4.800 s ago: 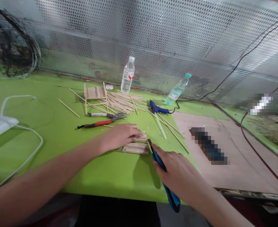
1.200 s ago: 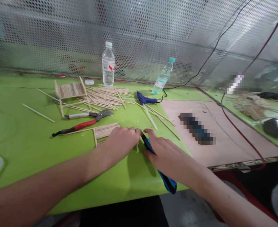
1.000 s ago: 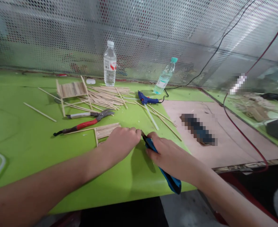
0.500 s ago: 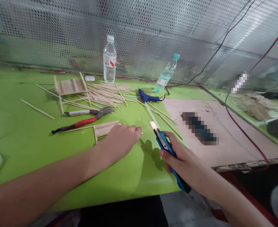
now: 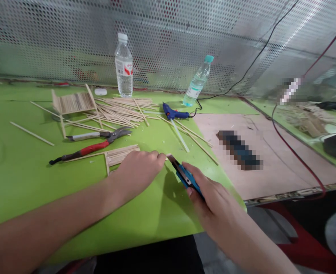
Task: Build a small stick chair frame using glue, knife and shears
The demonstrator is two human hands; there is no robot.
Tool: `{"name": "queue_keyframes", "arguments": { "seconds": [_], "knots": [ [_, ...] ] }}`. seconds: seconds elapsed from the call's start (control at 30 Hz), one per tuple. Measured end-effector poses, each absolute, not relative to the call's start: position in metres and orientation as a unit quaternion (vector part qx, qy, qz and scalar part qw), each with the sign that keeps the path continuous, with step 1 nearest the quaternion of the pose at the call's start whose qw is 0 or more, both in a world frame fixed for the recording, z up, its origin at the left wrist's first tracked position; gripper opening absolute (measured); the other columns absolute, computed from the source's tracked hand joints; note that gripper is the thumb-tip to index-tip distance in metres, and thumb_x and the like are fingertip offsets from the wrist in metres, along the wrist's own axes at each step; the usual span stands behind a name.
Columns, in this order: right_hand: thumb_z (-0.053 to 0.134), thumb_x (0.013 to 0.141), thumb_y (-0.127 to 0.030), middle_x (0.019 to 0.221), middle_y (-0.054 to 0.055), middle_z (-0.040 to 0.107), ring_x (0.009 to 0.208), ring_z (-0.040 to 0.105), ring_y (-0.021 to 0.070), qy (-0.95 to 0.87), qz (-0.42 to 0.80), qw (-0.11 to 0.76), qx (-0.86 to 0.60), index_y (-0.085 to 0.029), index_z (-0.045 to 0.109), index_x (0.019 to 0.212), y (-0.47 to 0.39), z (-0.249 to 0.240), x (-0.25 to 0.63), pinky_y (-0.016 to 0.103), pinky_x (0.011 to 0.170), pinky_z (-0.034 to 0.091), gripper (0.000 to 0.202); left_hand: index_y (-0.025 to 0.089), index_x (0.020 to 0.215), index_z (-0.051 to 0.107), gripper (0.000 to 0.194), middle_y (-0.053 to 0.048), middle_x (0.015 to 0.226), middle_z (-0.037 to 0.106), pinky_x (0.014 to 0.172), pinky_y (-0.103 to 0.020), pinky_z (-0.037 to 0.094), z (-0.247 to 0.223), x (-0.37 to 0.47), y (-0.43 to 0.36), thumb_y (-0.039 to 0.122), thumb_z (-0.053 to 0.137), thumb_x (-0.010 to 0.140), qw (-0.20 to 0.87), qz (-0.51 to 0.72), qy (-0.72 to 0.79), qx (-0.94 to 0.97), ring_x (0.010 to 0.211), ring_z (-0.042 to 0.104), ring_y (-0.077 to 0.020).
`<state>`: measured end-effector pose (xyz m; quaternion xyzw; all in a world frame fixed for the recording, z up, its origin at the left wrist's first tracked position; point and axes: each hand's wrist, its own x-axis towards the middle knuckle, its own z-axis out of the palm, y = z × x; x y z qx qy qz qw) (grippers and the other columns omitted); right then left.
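My right hand [image 5: 206, 188] grips a blue utility knife [image 5: 185, 176], its blade out and pointing up-left. The blade tip lies at the knuckles of my left hand [image 5: 142, 165], by a pale stick end that pokes out past the fingers. My left hand is closed on that thin wooden stick, most of which it hides. Behind and left of this fist lies a small flat frame of wooden sticks [image 5: 122, 155], partly covered by the hand. Garden pruners [image 5: 99, 144] with one red and one white handle rest just beyond it.
A small stick-built chair [image 5: 75, 104] stands at the back left, beside a pile of wooden sticks [image 5: 119, 112]. A blue glue gun [image 5: 175, 112], a clear bottle [image 5: 124, 68] and a green-tinted bottle [image 5: 198, 83] are farther back. A pinkish board [image 5: 273, 152] lies right, near a cable [image 5: 295, 161].
My right hand has brought the knife leftward, so its blade is now at my left fist. The left hand keeps its closed grip. The whole view has shifted slightly.
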<state>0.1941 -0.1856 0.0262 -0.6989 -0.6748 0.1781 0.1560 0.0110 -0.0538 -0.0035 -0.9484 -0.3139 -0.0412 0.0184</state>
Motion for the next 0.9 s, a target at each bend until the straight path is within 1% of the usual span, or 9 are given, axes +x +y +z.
{"name": "queue_keyframes", "arguments": {
  "seconds": [0.07,0.2,0.27,0.4,0.5,0.67,0.73,0.8,0.9],
  "knots": [
    [0.035,0.103,-0.027,0.13,0.013,0.075,0.107,0.075,0.0297,-0.695,0.152,0.151,-0.686,-0.02,0.048,0.153,-0.187,0.025,0.192,0.043,0.082,0.059,0.052,0.016,0.114,0.069,0.039,-0.006,0.091,0.077,0.051,-0.028,0.046,-0.004,0.011,-0.054,-0.007,0.05,0.089,0.015,-0.033,-0.314,-0.949,0.069,0.074,-0.0218],
    [0.032,0.103,-0.02,0.13,0.015,0.075,0.103,0.077,0.0291,-0.716,0.121,0.122,-0.677,-0.015,0.045,0.155,-0.187,0.025,0.188,0.042,0.077,0.061,0.054,0.016,0.111,0.068,0.036,-0.006,0.089,0.077,0.05,-0.03,0.046,-0.003,0.01,-0.054,-0.005,0.05,0.089,0.024,-0.03,-0.316,-0.948,0.069,0.074,-0.0235],
    [0.032,0.103,-0.018,0.133,0.015,0.073,0.103,0.077,0.0279,-0.721,0.111,0.116,-0.674,-0.015,0.042,0.156,-0.188,0.023,0.188,0.041,0.076,0.061,0.054,0.015,0.111,0.068,0.035,-0.006,0.088,0.077,0.05,-0.031,0.046,-0.003,0.01,-0.054,-0.004,0.051,0.089,0.027,-0.031,-0.317,-0.947,0.068,0.074,-0.0235],
    [0.032,0.104,-0.019,0.144,0.014,0.068,0.117,0.073,0.0278,-0.729,0.089,0.121,-0.668,-0.02,0.034,0.16,-0.191,0.013,0.19,0.041,0.084,0.062,0.056,0.015,0.115,0.069,0.038,-0.006,0.092,0.078,0.051,-0.029,0.047,-0.004,0.01,-0.055,-0.006,0.051,0.088,0.018,-0.036,-0.317,-0.948,0.069,0.075,-0.0221],
    [0.035,0.1,-0.015,0.15,0.013,0.063,0.123,0.07,0.0298,-0.741,0.068,0.114,-0.658,-0.022,0.028,0.162,-0.194,0.006,0.191,0.044,0.087,0.062,0.064,0.015,0.116,0.069,0.039,-0.006,0.091,0.077,0.052,-0.028,0.048,-0.005,0.009,-0.055,-0.006,0.051,0.089,0.016,-0.033,-0.315,-0.948,0.069,0.075,-0.0207],
    [0.038,0.091,-0.007,0.141,0.018,0.068,0.107,0.075,0.0306,-0.756,0.051,0.096,-0.645,-0.015,0.024,0.162,-0.194,0.002,0.187,0.043,0.076,0.063,0.072,0.015,0.119,0.068,0.036,-0.007,0.092,0.076,0.055,-0.027,0.05,-0.004,0.009,-0.056,-0.003,0.054,0.091,0.019,-0.015,-0.315,-0.949,0.072,0.075,-0.0212],
    [0.039,0.089,-0.006,0.139,0.019,0.068,0.106,0.074,0.031,-0.758,0.051,0.081,-0.645,-0.014,0.022,0.163,-0.194,0.003,0.185,0.044,0.076,0.062,0.076,0.015,0.12,0.066,0.035,-0.008,0.095,0.076,0.057,-0.028,0.051,-0.002,0.01,-0.057,-0.002,0.055,0.092,0.023,-0.01,-0.311,-0.95,0.076,0.076,-0.022],
    [0.041,0.087,-0.004,0.14,0.02,0.066,0.105,0.074,0.0312,-0.759,0.053,0.061,-0.646,-0.013,0.019,0.164,-0.193,0.006,0.184,0.045,0.078,0.062,0.081,0.015,0.119,0.065,0.032,-0.009,0.095,0.075,0.058,-0.029,0.053,-0.001,0.01,-0.059,0.0,0.057,0.092,0.034,-0.004,-0.306,-0.952,0.078,0.076,-0.0234],
    [0.046,0.085,-0.003,0.136,0.02,0.068,0.091,0.075,0.0285,-0.746,0.07,0.004,-0.662,-0.012,0.021,0.165,-0.189,0.014,0.181,0.041,0.071,0.06,0.084,0.014,0.115,0.064,0.032,-0.009,0.096,0.07,0.055,-0.028,0.052,0.002,0.011,-0.062,-0.003,0.059,0.089,0.05,0.015,-0.302,-0.952,0.074,0.074,-0.0221]
  ]
}}
